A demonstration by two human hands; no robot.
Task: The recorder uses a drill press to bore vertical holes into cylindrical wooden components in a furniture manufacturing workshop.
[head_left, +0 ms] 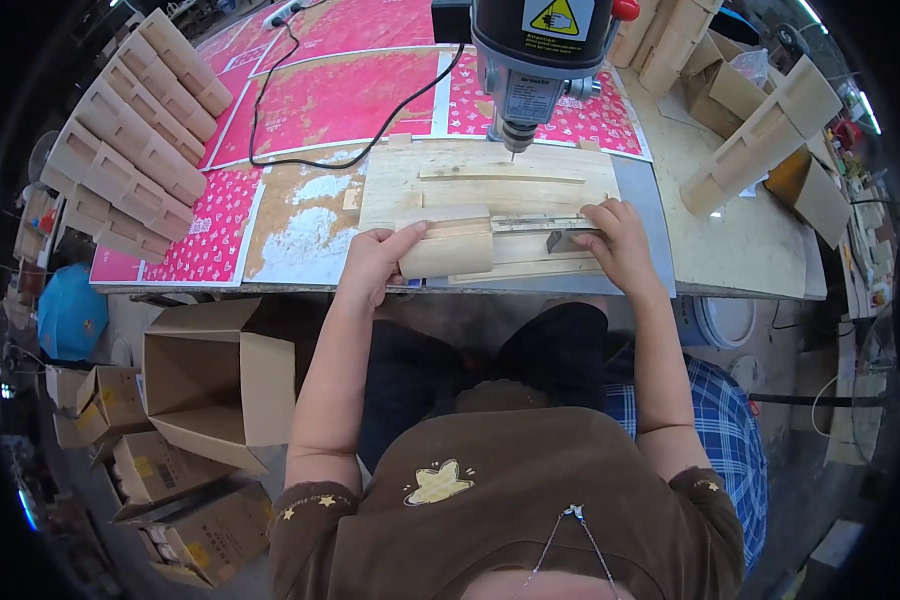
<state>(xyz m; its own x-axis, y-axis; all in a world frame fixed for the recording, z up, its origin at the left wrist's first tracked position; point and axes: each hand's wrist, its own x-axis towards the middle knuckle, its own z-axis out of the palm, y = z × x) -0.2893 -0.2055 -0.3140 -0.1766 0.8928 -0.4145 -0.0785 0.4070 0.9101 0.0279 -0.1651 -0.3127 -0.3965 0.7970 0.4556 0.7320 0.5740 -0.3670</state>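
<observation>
A pale wooden cylinder (448, 258) with a recess along its upper side lies on the wooden board. My left hand (372, 262) grips its left end, thumb on top. To its right, a narrow metal bar (535, 223) runs in line with the recess. My right hand (625, 245) is closed at the far end of that bar, with the thumb against a small grey metal block (562, 241). What lies under those curled fingers is hidden. Above the board hangs a drill press head (535, 60), its thin bit (512, 154) pointing down beyond the cylinder.
Stacked wooden cylinders (120, 150) stand at the left, and another stack (765, 135) at the right. The wooden board (390, 195) carries thin strips. A black cable (350, 160) crosses the pink-covered table. White powder (300, 245) lies left of the board. An open cardboard box (200, 385) sits below.
</observation>
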